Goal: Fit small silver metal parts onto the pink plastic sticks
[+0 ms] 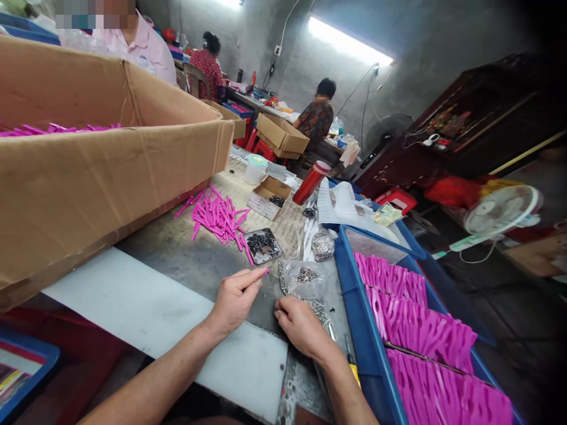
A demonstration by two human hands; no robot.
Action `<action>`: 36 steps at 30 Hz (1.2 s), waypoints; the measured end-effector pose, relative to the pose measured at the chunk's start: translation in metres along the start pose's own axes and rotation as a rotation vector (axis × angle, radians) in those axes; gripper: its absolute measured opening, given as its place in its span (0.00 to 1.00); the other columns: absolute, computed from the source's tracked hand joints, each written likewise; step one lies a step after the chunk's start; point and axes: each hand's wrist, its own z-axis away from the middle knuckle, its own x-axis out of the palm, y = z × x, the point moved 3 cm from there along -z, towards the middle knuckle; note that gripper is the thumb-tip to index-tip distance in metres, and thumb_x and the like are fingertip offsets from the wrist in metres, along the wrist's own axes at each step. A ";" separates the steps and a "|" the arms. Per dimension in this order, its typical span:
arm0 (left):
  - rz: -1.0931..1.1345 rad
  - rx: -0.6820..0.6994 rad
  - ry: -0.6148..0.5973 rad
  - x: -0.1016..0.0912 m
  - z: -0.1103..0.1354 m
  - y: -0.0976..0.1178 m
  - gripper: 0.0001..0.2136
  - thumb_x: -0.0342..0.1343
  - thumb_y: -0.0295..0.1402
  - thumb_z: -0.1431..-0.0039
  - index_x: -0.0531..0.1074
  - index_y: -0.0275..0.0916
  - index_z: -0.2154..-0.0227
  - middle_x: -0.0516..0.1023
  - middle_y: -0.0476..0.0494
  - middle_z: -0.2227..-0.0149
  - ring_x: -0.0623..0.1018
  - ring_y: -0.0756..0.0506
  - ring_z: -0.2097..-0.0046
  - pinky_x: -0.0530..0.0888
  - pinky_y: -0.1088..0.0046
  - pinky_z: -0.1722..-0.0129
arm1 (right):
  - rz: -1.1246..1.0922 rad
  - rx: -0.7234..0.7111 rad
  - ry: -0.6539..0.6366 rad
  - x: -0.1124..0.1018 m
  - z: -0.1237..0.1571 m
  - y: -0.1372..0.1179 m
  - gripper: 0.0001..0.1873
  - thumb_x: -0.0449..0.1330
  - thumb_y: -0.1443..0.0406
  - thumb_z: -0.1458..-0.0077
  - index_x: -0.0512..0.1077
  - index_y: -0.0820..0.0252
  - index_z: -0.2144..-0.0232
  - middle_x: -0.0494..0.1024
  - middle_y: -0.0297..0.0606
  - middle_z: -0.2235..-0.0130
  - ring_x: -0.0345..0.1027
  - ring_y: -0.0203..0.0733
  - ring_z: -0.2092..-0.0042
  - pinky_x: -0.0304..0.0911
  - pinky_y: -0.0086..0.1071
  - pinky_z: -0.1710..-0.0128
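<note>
My left hand (234, 302) is closed in a pinch over the table, and the tip of a slim magenta plastic piece (266, 271) pokes out past its fingers. My right hand (300, 326) is curled beside it, thumb against fingers; whatever it may grip is hidden. Beyond my left hand lies a small tray of black parts (264, 245), with a loose pile of magenta pieces (217, 215) behind it. A clear plastic bag with small metal parts (305, 275) lies just past my right hand. A white board (146, 304) lies under my left forearm.
A large cardboard box (110, 159) stands at left. On the right, a blue crate (374, 360) holds rows of magenta pieces. Farther back are a small carton (261, 206), a lidded tub (256, 171) and a red cylinder (311, 183). Several people sit beyond the table.
</note>
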 end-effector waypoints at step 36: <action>0.004 -0.007 -0.001 -0.001 0.001 0.001 0.13 0.47 0.24 0.50 0.72 0.36 0.63 0.71 0.48 0.75 0.70 0.50 0.72 0.67 0.78 0.71 | 0.160 -0.040 0.022 0.012 -0.002 0.002 0.10 0.47 0.74 0.49 0.67 0.63 0.71 0.69 0.40 0.70 0.63 0.39 0.66 0.56 0.26 0.66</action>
